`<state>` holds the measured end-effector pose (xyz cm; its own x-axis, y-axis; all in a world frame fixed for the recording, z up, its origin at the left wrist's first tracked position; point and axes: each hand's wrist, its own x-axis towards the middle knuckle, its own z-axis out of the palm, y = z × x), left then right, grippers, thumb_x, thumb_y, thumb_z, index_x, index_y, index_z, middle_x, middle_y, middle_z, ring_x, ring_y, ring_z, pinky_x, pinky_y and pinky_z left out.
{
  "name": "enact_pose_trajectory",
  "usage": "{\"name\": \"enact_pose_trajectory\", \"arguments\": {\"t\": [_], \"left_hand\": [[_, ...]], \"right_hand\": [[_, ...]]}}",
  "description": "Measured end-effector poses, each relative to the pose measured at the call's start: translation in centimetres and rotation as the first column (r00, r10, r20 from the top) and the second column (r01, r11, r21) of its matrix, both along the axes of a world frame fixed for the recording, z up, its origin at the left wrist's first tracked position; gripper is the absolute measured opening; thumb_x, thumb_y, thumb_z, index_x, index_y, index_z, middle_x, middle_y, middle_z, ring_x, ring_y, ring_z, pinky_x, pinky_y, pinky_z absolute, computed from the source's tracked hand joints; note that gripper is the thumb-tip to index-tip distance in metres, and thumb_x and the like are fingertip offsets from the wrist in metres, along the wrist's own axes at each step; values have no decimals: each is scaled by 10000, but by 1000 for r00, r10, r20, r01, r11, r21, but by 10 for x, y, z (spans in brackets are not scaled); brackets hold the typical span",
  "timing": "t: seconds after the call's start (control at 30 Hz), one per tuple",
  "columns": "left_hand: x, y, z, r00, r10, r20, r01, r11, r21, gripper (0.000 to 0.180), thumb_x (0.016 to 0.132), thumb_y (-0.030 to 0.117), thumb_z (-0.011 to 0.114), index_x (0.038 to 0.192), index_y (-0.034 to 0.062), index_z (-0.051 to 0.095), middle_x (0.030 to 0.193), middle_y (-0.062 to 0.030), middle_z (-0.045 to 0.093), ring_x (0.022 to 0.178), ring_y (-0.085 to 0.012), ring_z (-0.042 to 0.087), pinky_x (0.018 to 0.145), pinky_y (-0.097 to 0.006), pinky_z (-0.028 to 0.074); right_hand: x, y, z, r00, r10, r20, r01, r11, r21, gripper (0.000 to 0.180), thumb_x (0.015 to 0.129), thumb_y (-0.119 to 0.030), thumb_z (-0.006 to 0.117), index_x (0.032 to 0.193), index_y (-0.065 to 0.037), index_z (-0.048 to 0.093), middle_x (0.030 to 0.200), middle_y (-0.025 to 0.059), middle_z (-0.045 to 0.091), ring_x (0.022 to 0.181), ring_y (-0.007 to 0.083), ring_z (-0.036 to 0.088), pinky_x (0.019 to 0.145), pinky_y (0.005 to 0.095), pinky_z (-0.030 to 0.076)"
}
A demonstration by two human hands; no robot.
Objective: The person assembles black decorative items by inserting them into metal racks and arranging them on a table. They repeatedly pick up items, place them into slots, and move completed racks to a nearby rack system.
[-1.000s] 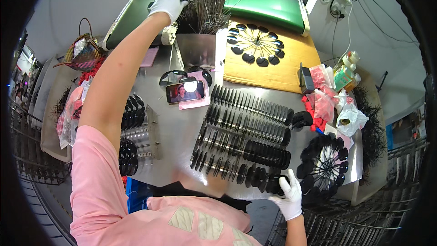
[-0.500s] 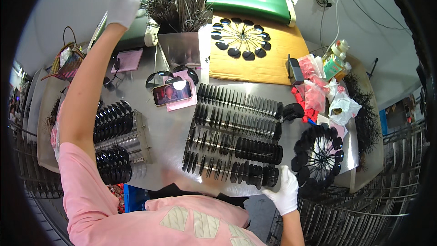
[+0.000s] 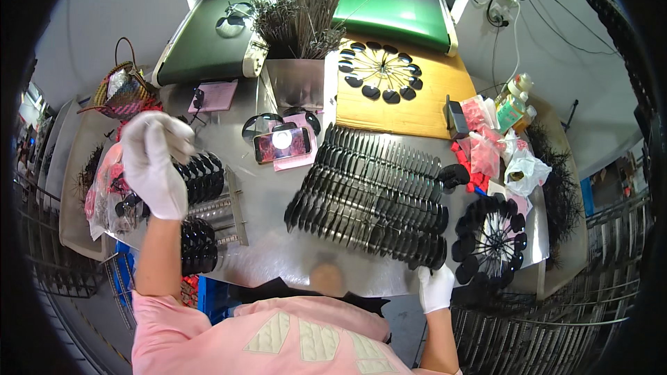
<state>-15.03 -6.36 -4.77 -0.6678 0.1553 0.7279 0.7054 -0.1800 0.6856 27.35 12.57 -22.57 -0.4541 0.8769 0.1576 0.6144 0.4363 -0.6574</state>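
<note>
My left hand (image 3: 156, 167), in a white glove, is raised at the left beside a rack of glossy black lenses (image 3: 201, 177). Its fingers are loosely bent and apart, with nothing visible in them. A larger rack (image 3: 368, 194) carries several rows of dark lens-shaped pieces at the middle of the metal table. Its rows look tilted and close together. At that rack's near right corner, my gloved right hand (image 3: 435, 290) has its fingertips closed on the end; the exact hold is partly hidden. To its right, dark pieces on thin wires form a ring (image 3: 490, 242).
A dark green conveyor belt (image 3: 201, 48) at the back left carries a dark lens pair (image 3: 235, 21). A metal bin of wire hooks (image 3: 295, 83) stands beside yellow cardboard (image 3: 403, 118) with another lens ring. A phone (image 3: 281, 144) lies mid-table; bottles (image 3: 513, 105) and bags stand right.
My left hand has come back from the conveyor, where a lens pair now shows. My right fingertips have closed on the middle rack's corner, and its rows look more tilted. The view has shifted.
</note>
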Motion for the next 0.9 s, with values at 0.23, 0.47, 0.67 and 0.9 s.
{"name": "enact_pose_trajectory", "arguments": {"t": [0.23,0.47,0.67,0.9], "left_hand": [[68,15,-93,960,-144,239,226,903,-364,45,1050,74,499,1025,51,528,850,-70,681,650,-110,617,612,-245,512],[-50,8,-126,738,-74,670,135,990,-39,145,1077,203,498,1056,80,572,721,-12,596,508,-59,465,454,-214,374],[-57,28,-148,668,-140,731,233,972,-27,160,1073,212,504,1050,72,576,734,-25,610,541,-59,494,478,-210,395],[-55,43,-153,540,-93,836,345,931,-120,171,1064,230,540,1076,68,595,769,-26,625,564,-59,509,487,-197,403]], "right_hand": [[-13,-10,31,996,-84,33,88,986,-142,322,900,-77,618,1217,-44,659,778,217,678,686,363,661,658,421,511],[17,-17,37,994,-105,31,107,988,-108,318,873,-79,623,1185,-48,676,750,210,667,668,372,660,648,423,514],[29,-19,33,994,-107,10,108,990,-96,278,859,-32,633,1129,-37,697,765,206,683,656,359,661,634,388,510],[28,-18,37,997,-53,-63,51,998,-41,273,865,-34,620,1126,-32,698,793,206,699,662,352,666,637,388,516]]}}
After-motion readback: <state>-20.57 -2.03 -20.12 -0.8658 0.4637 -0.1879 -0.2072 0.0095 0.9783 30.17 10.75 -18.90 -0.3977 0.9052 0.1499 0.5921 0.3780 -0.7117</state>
